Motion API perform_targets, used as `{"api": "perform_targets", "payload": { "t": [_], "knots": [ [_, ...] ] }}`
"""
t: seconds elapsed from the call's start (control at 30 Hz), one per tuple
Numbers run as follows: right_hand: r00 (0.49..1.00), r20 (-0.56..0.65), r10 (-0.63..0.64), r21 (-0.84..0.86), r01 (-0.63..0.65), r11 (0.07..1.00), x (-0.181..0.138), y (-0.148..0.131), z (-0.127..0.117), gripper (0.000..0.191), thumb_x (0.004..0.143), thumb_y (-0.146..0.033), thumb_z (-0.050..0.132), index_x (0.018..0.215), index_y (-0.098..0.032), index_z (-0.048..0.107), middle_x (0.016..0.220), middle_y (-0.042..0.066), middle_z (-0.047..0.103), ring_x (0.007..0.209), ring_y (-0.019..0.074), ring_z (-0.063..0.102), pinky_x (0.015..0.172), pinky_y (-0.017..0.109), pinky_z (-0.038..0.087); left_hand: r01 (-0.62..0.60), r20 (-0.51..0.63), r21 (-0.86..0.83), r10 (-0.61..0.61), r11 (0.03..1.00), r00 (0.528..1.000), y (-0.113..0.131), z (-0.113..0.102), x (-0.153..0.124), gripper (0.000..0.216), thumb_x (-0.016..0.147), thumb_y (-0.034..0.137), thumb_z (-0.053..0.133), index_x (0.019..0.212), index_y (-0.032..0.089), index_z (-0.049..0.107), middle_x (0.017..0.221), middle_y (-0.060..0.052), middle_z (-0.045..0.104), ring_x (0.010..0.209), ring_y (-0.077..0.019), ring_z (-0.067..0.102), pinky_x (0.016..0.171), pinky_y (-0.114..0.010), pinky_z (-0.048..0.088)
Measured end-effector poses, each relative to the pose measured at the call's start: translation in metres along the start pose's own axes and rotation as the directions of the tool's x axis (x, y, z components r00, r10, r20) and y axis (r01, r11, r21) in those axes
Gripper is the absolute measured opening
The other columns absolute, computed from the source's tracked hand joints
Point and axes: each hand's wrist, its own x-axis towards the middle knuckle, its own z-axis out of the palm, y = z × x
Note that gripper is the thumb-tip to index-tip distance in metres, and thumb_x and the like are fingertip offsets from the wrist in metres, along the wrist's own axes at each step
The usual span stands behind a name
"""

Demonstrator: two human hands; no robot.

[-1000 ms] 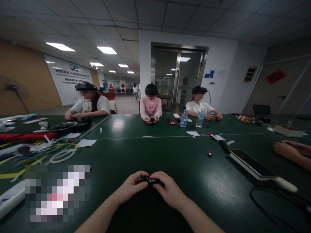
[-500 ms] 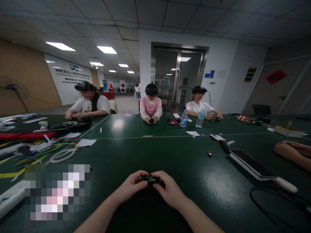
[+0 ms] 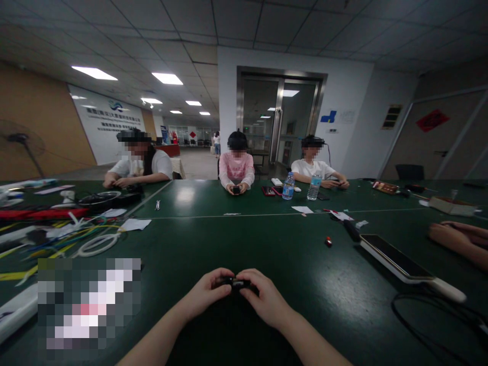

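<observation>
Small black object (image 3: 240, 283) is held with both hands, low center of view, over the near part of the green tabletop (image 3: 190, 241). Contact between object and tabletop can't be told from this angle.

Left hand (image 3: 209, 291): left end of the object is pinched between thumb and fingers, thumb on the near side, fingers curled over the far side. Gap is narrow, taken up by the part.

Right hand (image 3: 263, 295): right end is gripped the same way, thumb on the near side, index finger arched over the top. Fingertips of the two hands are brought near each other; a short middle stretch of the object is left exposed. Fine detail on it is too small and dark to be read.

Nothing else is touched by either hand. A small red item (image 3: 328, 241) is seen ahead and to the right, well apart from the grip. Farther right, a dark-screened device (image 3: 398, 258) is laid next to a looped black cable (image 3: 396, 315). To the left, a white cable coil (image 3: 98, 245) is placed near a sheet of paper (image 3: 135, 224).
</observation>
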Motion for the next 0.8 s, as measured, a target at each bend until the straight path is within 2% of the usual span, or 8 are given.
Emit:
{"api": "perform_targets", "payload": {
  "t": [0.33, 0.57, 0.8],
  "knots": [
    [0.999, 0.003, 0.047, 0.02, -0.047, 0.999, -0.0014, -0.0045, -0.0022, 0.032, 0.079, -0.016, 0.052, 0.109, -0.027, 0.053, 0.109, 0.002, 0.056, 0.103, 0.0182, 0.052, 0.091, 0.034, 0.042, -0.004, 0.015, 0.01, 0.004, 1.0, 1.0, -0.0018, -0.0016, 0.0001, 0.033, 0.072, 0.029, 0.064, 0.101, 0.019, 0.055, 0.095, -0.004, 0.062, 0.089, -0.0185, 0.057, 0.082, -0.033, 0.042],
    [1.0, -0.015, 0.009, 0.031, -0.009, 0.999, -0.0011, -0.0022, -0.0011, 0.03, 0.079, -0.017, 0.052, 0.107, -0.026, 0.054, 0.108, 0.002, 0.056, 0.102, 0.0183, 0.053, 0.089, 0.033, 0.042, -0.027, 0.027, 0.017, 0.027, 0.999, 0.999, -0.0006, -0.0025, 0.0002, 0.037, 0.072, 0.03, 0.064, 0.105, 0.019, 0.053, 0.097, -0.004, 0.061, 0.088, -0.0188, 0.056, 0.082, -0.034, 0.041],
    [1.0, -0.019, 0.025, 0.033, -0.024, 0.999, -0.0009, -0.0017, -0.0012, 0.03, 0.079, -0.017, 0.052, 0.107, -0.026, 0.055, 0.108, 0.002, 0.056, 0.102, 0.0181, 0.053, 0.089, 0.032, 0.042, -0.028, 0.072, 0.001, 0.028, 1.0, 0.997, -0.0002, -0.0032, -0.0017, 0.038, 0.073, 0.035, 0.062, 0.106, 0.02, 0.051, 0.1, -0.004, 0.06, 0.095, -0.0208, 0.054, 0.086, -0.035, 0.038]
  ]
}}
